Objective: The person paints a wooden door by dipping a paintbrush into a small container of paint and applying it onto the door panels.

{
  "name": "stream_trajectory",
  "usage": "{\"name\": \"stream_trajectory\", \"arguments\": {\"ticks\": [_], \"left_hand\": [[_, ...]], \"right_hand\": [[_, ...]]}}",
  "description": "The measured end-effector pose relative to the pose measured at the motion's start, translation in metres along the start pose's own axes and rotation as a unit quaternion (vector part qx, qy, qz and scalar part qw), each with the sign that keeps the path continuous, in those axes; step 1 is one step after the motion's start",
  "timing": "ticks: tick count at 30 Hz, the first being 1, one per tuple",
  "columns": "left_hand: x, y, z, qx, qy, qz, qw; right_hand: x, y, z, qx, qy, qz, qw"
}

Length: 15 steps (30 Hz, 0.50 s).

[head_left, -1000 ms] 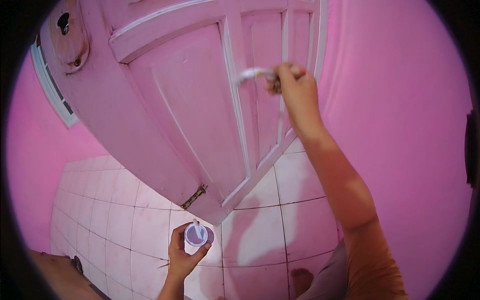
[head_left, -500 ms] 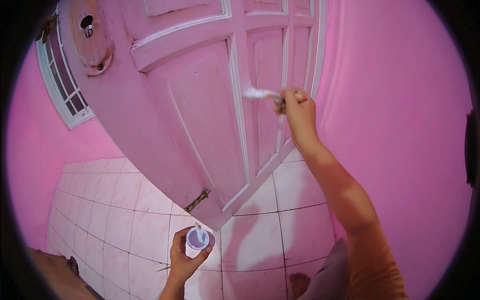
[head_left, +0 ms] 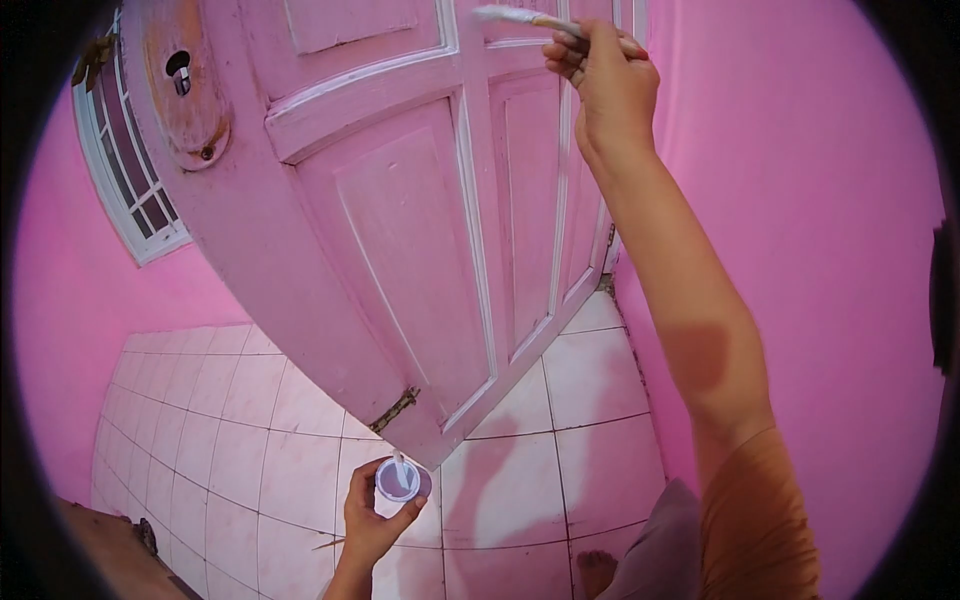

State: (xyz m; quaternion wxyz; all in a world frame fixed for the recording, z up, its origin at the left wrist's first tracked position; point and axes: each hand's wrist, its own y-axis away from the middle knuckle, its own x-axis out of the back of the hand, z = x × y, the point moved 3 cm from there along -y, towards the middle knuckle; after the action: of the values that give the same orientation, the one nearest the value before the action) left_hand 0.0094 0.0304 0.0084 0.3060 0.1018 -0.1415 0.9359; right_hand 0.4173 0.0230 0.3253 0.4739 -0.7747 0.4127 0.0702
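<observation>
My right hand [head_left: 615, 85] is closed around the handle of a paintbrush [head_left: 525, 17], raised near the top of the view. The brush's white, paint-covered bristles point left, at the door's upper middle moulding; whether they touch it I cannot tell. A pink panelled door [head_left: 390, 240] with white-painted strips along its mouldings fills the middle. Low in the view, my left hand [head_left: 372, 520] grips a small paint cup [head_left: 398, 481] from the side. White paint streaks its inside, and a whitish stick or streak shows at the rim.
A lock plate [head_left: 185, 90] with an open hole sits at the door's upper left. White floor tiles [head_left: 500, 490] lie below, with a thin stick [head_left: 328, 544] on them. A pink wall [head_left: 800, 250] stands right, a white-framed window [head_left: 130, 170] left. My bare foot [head_left: 597, 572] shows below.
My right hand has moved up with the paintbrush, from the middle of the door's moulding to near the top of the view. My left hand with the cup has barely shifted.
</observation>
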Motion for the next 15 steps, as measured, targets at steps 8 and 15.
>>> {"name": "stream_trajectory", "arguments": {"ticks": [8,15], "left_hand": [[0.003,0.003,-0.004,0.004,-0.002,0.006,1.0],[0.002,0.001,-0.007,-0.018,-0.013,0.015,1.0]], "right_hand": [[0.058,0.083,0.064,-0.104,0.091,0.025,0.99],[0.074,0.092,0.067,-0.129,0.208,-0.012,0.97]]}}
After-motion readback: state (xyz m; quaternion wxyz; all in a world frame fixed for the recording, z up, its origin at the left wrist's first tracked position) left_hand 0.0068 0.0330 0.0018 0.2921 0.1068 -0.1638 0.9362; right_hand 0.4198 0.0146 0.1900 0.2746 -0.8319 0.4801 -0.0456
